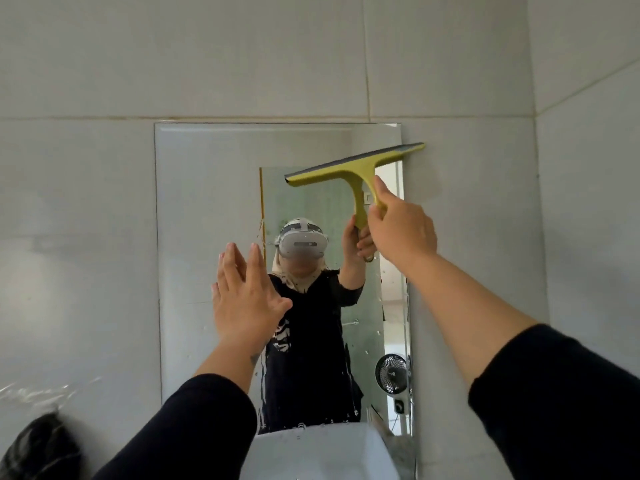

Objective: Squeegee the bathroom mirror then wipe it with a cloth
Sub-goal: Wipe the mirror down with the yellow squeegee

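A tall frameless mirror (207, 209) hangs on the grey tiled wall. My right hand (401, 226) grips the handle of a yellow-green squeegee (349, 171). Its grey rubber blade lies tilted against the mirror's upper right, and the right end sticks out past the mirror's edge onto the tile. My left hand (242, 296) is raised flat with fingers apart in front of the mirror's middle left, holding nothing; whether it touches the glass I cannot tell. Water drops show on the lower glass. No cloth is in view.
A white sink (318, 452) sits below the mirror. A dark bag-like thing (38, 445) lies at the lower left. A side wall (595, 202) meets the mirror wall on the right. The mirror reflects a person and a small fan.
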Demonstrator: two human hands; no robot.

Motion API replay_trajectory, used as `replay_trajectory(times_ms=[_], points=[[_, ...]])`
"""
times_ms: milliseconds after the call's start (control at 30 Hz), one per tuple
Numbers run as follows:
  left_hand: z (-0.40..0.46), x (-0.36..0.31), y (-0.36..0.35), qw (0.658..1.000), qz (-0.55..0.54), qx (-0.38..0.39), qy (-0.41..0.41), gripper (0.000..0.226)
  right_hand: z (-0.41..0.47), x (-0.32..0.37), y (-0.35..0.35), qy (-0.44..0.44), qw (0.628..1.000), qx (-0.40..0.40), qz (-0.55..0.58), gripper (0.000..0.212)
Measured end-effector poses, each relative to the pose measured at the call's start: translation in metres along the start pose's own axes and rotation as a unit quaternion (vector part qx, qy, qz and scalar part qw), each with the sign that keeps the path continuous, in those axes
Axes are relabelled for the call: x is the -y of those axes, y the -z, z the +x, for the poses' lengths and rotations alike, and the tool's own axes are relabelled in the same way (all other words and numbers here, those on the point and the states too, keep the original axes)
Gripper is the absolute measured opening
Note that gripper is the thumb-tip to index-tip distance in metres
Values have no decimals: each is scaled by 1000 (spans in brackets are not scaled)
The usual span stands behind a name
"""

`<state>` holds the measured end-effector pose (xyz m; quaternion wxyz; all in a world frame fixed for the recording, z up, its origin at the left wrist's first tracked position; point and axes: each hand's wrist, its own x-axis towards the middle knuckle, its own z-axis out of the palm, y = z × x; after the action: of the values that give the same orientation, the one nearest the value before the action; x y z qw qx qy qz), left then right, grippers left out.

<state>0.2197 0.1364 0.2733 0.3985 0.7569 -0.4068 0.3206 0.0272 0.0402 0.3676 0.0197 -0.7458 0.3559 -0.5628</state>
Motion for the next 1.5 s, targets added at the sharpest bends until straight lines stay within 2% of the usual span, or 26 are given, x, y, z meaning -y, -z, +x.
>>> replay_trajectory(times_ms=[167, 367, 433, 567, 767, 1033, 1300, 1500], points=[[-1, 0, 3, 1000, 10, -5, 3, 99, -22, 18, -41, -77, 982, -7, 170, 53], [-11, 19, 14, 999, 19, -4, 28, 93, -47, 59, -82, -106, 955, -20, 276, 56], [-16, 29, 16, 999, 26, 0, 36, 93, -54, 77, -90, -94, 956, -14, 278, 57], [-24, 46, 19, 998, 28, -6, 48, 92, -72, 111, -97, -40, 968, -12, 249, 57], [-32, 58, 27, 996, 52, 26, 70, 99, -96, 134, -95, 78, 984, 109, 114, 53], [-43, 62, 28, 993, 57, 32, 101, 104, -75, 109, -90, 195, 977, 81, -44, 55], [-38, 45, 23, 997, 41, -3, 70, 98, -62, 67, -48, 201, 965, 104, -132, 51], [-31, 23, 5, 999, 12, 8, 49, 93, -56, 36, -31, 166, 969, 102, -154, 52]])
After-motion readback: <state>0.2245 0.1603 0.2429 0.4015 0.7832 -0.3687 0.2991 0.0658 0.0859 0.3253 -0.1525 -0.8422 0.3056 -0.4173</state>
